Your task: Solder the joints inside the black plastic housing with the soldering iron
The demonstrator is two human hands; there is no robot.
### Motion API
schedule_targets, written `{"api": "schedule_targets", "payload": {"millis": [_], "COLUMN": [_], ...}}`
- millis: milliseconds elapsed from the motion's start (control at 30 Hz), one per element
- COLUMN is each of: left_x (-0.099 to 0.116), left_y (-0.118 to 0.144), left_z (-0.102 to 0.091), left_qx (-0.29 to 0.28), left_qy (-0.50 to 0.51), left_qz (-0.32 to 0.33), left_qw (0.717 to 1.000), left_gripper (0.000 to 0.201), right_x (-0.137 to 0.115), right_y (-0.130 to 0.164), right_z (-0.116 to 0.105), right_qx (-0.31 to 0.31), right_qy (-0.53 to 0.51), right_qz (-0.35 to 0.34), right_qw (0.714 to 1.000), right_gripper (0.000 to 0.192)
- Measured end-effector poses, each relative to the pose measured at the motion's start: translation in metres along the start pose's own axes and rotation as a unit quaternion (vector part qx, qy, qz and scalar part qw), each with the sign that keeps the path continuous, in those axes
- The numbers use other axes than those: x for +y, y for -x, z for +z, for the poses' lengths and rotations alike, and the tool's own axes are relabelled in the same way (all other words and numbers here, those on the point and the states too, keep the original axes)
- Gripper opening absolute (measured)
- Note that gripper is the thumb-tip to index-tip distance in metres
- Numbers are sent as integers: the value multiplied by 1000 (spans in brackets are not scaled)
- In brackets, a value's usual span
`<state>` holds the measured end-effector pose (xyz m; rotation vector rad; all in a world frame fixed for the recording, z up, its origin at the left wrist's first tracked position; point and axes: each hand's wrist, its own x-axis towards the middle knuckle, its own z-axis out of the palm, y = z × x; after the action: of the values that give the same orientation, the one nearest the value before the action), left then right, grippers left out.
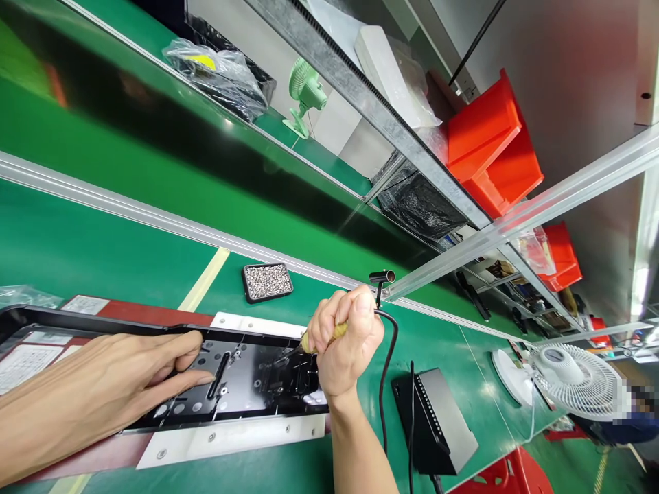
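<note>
A long black metal panel (247, 374) with slots and holes lies on white mounting strips (231, 439) on the green bench. My left hand (118, 381) rests flat on the panel's left part, fingers spread over its top edge. My right hand (342, 339) is closed around a yellow-handled tool (337, 333) whose dark tip points down-left onto the panel's middle. A black cable (386, 370) runs from the tool down past my wrist.
A black tray of small screws (267, 281) sits behind the panel. A black box (435, 422) stands to the right, a white fan (571, 381) beyond it. Red bins (491, 147) sit on a shelf above. A green fan (305, 92) and bagged parts (221, 72) lie at the back.
</note>
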<state>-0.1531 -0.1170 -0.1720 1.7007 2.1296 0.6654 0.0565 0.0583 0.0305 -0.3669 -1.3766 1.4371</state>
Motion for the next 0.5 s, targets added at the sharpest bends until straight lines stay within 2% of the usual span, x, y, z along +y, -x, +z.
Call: {"api": "schedule_targets", "payload": {"millis": [100,300,500], "left_x": [2,-7,-6], "left_y": [1,1,1], "left_z": [-1,5,8], "left_qx": [7,11,44], "left_qy": [2,-1,-39], "left_qz": [-1,9,41], "left_qw": [1000,1000,997], "left_gripper": [48,50,48], "right_x": [0,-1,-1], "right_y": [-1,1,1], "right_z": [0,-1,-2], "right_qx": [-3,-9,-17], "right_qy": [3,5,-8], "right_qz": [-4,-4,-7], "right_qw": [1000,1000,1000], "right_gripper": [61,61,57]}}
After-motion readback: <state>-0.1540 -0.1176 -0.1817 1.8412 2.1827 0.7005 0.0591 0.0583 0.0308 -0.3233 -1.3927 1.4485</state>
